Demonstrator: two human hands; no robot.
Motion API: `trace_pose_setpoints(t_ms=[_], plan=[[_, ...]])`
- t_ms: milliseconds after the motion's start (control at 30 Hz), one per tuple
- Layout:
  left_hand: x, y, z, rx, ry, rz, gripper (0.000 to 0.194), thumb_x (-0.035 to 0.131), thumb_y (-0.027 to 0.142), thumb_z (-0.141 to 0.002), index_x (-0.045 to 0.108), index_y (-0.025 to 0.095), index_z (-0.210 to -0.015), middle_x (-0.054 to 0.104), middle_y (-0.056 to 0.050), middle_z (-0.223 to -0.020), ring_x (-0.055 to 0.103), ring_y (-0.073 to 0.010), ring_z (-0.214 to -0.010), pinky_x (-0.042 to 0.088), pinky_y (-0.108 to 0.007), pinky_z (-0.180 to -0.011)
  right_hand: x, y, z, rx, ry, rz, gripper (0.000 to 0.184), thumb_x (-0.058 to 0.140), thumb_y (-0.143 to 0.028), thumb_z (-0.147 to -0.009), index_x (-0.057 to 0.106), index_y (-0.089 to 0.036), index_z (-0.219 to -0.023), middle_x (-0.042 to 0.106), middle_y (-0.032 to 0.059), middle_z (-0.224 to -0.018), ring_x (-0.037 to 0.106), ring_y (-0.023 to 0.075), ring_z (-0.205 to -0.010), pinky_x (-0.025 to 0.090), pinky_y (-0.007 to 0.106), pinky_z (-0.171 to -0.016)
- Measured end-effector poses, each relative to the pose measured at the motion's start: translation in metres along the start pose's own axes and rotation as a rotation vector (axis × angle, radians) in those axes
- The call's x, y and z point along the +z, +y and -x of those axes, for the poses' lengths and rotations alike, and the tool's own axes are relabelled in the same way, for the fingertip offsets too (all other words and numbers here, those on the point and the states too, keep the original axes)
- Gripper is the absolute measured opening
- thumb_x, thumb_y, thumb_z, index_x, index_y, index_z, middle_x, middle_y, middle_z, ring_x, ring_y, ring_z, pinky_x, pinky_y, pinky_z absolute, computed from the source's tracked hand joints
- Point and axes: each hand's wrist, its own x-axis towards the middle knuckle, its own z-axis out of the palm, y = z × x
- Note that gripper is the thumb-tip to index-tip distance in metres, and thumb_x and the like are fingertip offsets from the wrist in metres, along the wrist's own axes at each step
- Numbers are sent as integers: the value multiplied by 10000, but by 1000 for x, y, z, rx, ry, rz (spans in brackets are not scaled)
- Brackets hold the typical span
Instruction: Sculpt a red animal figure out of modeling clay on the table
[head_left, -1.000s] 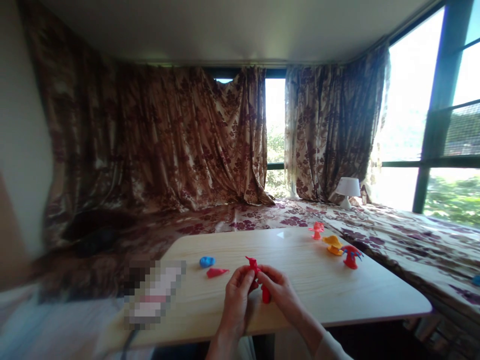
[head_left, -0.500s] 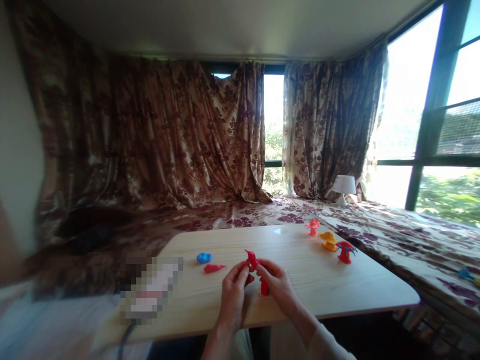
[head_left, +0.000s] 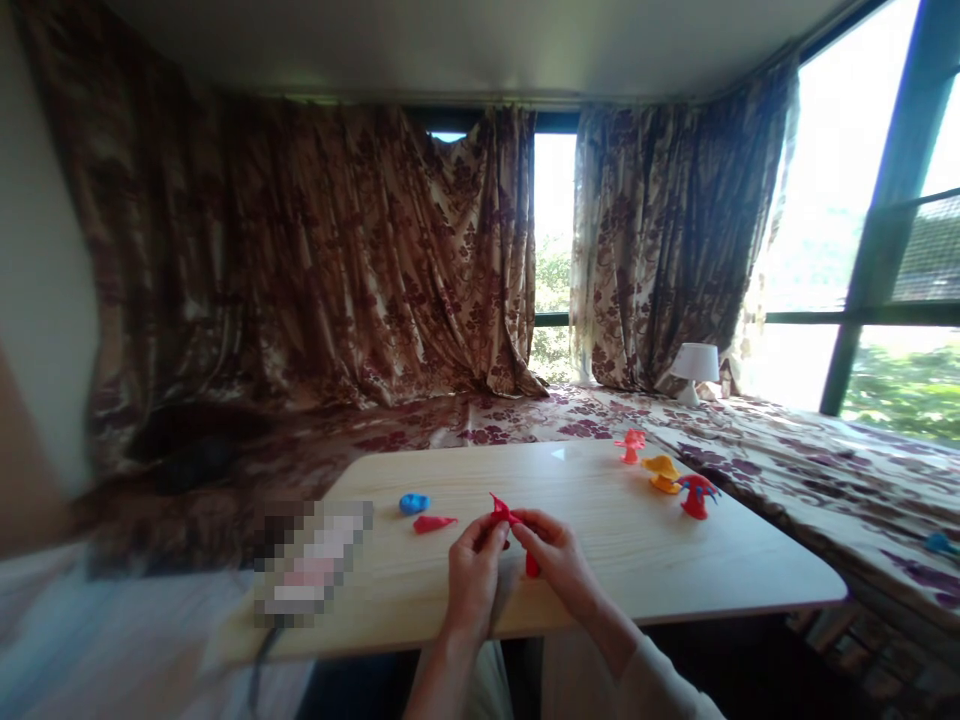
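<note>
Both hands meet over the near middle of the table, fingers pinched around a red piece of modelling clay (head_left: 500, 507). My left hand (head_left: 476, 555) is closed on its left side, thumb uppermost. My right hand (head_left: 555, 555) grips it from the right, with the fingertips close to the left ones. A thin pointed tip sticks up above the fingers. Below the right fingers shows a thicker red part (head_left: 532, 566); whether it joins the upper piece is hidden. To the left lie a tapered red piece (head_left: 433, 524) and a rounded blue lump (head_left: 414, 504).
Small shaped figures stand at the table's right: a pink one (head_left: 631, 446), a yellow one (head_left: 662, 474) and a red one with blue strands (head_left: 698, 496). A blurred-out object (head_left: 315, 560) with a cable lies at the left edge. Behind is a white lamp (head_left: 695, 373).
The fingers have shifted slightly on the red clay, and its upper part now looks flatter and more pinched. Both hands stay in about the same place; the view moves a little.
</note>
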Motion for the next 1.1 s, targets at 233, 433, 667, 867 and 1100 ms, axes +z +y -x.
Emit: trace_pose_setpoints(t_ms=[233,433,667,867,1100], plan=[[0,1,0,-7,-8,28,282,708,341,-642,698,139,-839,690,-34,-754,606,-161,-742,464,-263,-705,-1,-3,0,-24,-10,49,321,667,-432,-701,702,-161,-870,704,64,-821,622,204,-761,489,260,-596],[-3,-2,-3,-58,58,202,288,734,338,-611,697,152,-827,692,-40,-804,606,-144,-736,475,-267,-704,0,-5,3,3,-39,113,325,555,-432,-799,699,-144,-846,618,6,-622,513,117,-557,409,213,-506],[-1,2,-1,-85,14,225,276,743,319,-603,695,152,-817,687,-35,-808,606,-138,-746,475,-258,-715,0,-6,4,1,-58,113,303,548,-413,-808,698,-150,-827,499,-35,-528,388,80,-481,319,187,-434],[-1,2,-1,-84,-5,202,268,737,328,-609,694,149,-804,680,-37,-803,609,-146,-765,476,-272,-747,0,-5,2,-10,-62,134,285,577,-393,-790,703,-151,-870,544,-22,-568,413,89,-498,329,194,-443],[-2,2,0,-66,-6,151,270,724,343,-622,700,135,-792,686,-56,-811,610,-172,-798,475,-288,-759,0,-10,5,-11,-69,129,296,573,-393,-788,703,-141,-876,570,-9,-598,431,97,-515,338,199,-453]])
